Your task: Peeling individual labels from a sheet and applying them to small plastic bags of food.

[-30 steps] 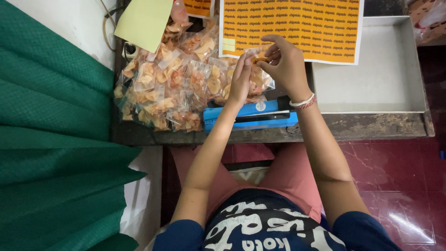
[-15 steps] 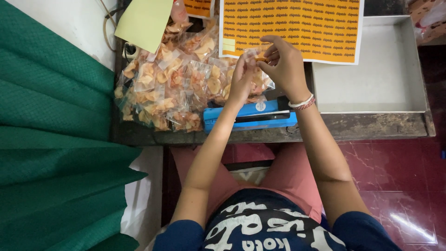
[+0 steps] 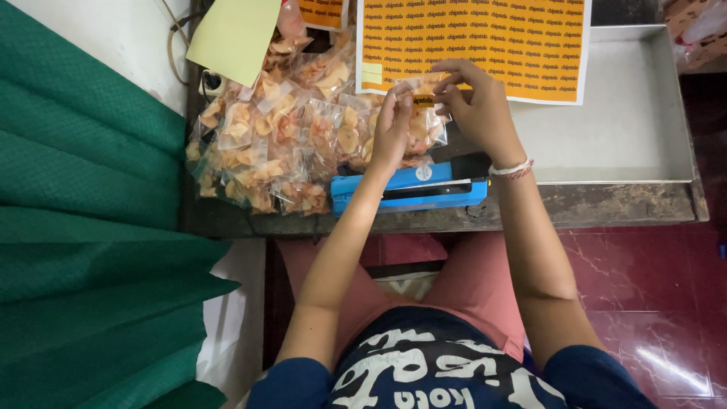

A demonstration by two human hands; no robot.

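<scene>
1. Change: against the earlier frames, the left hand (image 3: 391,129) and right hand (image 3: 478,106) hold the same spot above the far part of the surface (image 3: 606,204), but the small orange label (image 3: 422,99) now shows plainly on the top of the clear chip packet (image 3: 420,125). Judgement: the label is being pressed onto the packet.
2. Fingers: left fingers (image 3: 399,97) closed on the packet's top left edge. Right fingers (image 3: 448,92) pinched together on the label and the packet top. Both are clamped on the same packet.
3. Packet location: held up off the surface, just beyond the blue heat sealer (image 3: 409,191), which lies along the near edge.
4. Containers:
   - Pile of clear packets (image 3: 273,144) at the left end of the surface, each holding orange-pink chips. I cannot tell which carry labels.
   - Shallow metal tray (image 3: 628,136) at the right end, with a sheet of orange labels (image 3: 492,45) lying over its far-left part.
5. Other: yellow-green paper (image 3: 235,34) at the far left corner, green cloth (image 3: 83,197) left of the surface.
</scene>
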